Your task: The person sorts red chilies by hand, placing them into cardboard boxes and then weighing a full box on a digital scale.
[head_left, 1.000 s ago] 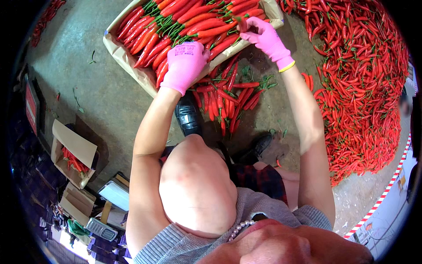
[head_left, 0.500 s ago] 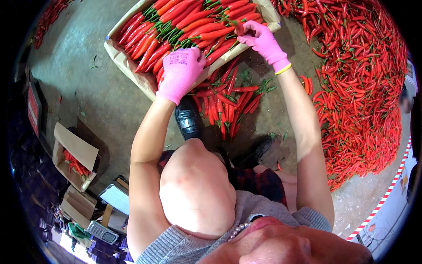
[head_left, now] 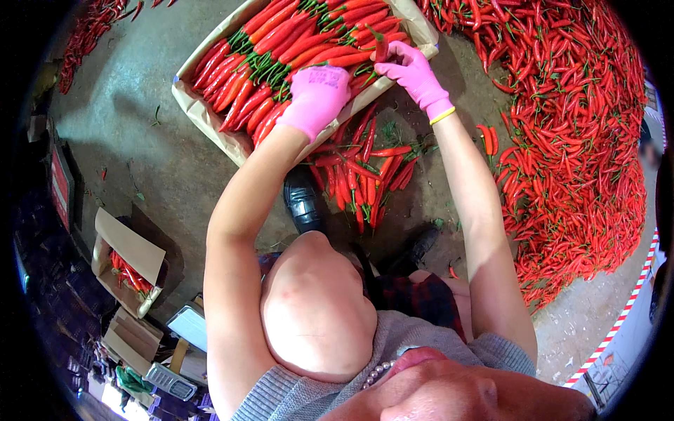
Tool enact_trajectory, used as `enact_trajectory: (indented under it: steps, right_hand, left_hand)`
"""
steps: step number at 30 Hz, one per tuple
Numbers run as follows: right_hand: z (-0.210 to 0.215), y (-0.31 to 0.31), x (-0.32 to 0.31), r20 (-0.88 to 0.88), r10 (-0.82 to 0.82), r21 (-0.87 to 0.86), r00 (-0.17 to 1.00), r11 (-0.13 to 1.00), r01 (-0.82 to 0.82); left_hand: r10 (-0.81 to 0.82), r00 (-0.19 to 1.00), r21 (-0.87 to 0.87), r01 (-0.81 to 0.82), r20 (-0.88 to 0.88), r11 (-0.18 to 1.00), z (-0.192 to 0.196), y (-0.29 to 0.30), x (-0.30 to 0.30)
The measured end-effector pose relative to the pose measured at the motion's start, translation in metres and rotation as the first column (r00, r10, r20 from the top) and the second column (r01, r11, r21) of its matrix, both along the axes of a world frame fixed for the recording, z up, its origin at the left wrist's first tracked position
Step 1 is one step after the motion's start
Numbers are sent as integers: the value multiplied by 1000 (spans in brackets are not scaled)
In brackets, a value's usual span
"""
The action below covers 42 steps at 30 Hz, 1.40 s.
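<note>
Chillies (head_left: 309, 42) lie in packed rows in the paper-lined carton (head_left: 203, 112), stems inward; I judge it mostly filled, with room left only at the near right corner. My left hand (head_left: 317, 95) rests flat, fingers relaxed, pressing on the rows at the near rim. My right hand (head_left: 411, 70) pinches one red chilli (head_left: 380, 48) upright over that corner. A small loose bunch (head_left: 361, 172) waits on the concrete just below the carton; the big heap (head_left: 576, 140) crowds the right side. Open floor to the left; my shoe (head_left: 303, 200) sits near the bunch.

Both arms reach forward; left hand (head_left: 316, 98) flat, right hand (head_left: 411, 74) pinching.
</note>
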State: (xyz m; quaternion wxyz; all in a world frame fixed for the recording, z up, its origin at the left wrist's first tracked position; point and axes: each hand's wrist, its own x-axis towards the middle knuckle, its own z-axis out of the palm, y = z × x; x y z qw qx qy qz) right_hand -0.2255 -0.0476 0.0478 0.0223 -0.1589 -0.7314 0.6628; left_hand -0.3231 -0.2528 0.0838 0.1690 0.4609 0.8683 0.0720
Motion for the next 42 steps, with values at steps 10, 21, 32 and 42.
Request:
enact_trajectory:
  steps: [10, 21, 32, 42]
  right_hand:
    - [4, -35, -9, 125, 226, 944, 966, 272, -186]
    - [27, -34, -37, 161, 249, 973, 955, 121, -196]
    - [26, -62, -48, 150, 557, 960, 817, 115, -255]
    - [41, -79, -38, -61, 542, 859, 838, 457, -232]
  left_hand:
    - [194, 981, 247, -190, 5, 950, 30, -94, 28]
    - [163, 987, 60, -162, -10, 985, 1, -89, 26]
    - [236, 967, 175, -249, 95, 952, -7, -93, 23]
    - [243, 955, 335, -288, 170, 897, 20, -100, 31]
